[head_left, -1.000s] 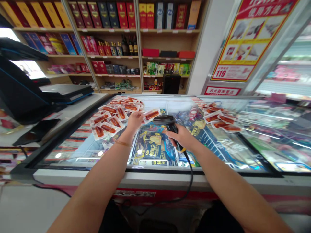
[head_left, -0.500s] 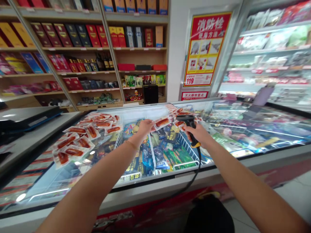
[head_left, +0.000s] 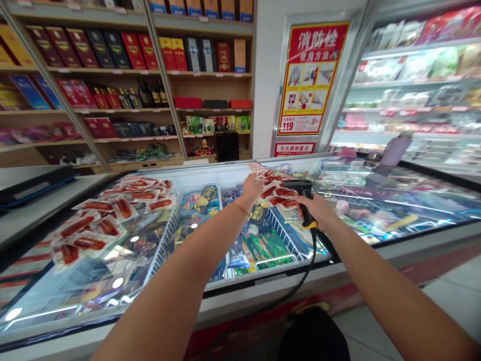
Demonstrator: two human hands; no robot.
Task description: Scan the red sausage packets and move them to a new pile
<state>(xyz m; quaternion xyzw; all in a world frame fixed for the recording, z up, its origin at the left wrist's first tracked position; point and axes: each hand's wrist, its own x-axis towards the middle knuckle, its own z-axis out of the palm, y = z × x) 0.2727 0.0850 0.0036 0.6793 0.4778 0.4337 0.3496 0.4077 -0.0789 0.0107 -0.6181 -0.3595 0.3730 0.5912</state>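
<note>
With left hand [head_left: 253,186], at the left edge of the farther sausage packs [head_left: 286,192]; fingers bent, largely hidden, cannot tell how wide or whether gripping one. With right hand [head_left: 319,211], curled closely round the handle of black scanner [head_left: 299,186], just right of those packs. Around, left to right: larger sausage spread [head_left: 108,213] on freezer glass [head_left: 139,273], lilac bottle [head_left: 397,150] well apart. Partly covered by scanner on the packs' right side. At scanner head, pointing left; along handle, sloping down rightward. Among farther packs, lying mostly crosswise, slightly askew.
</note>
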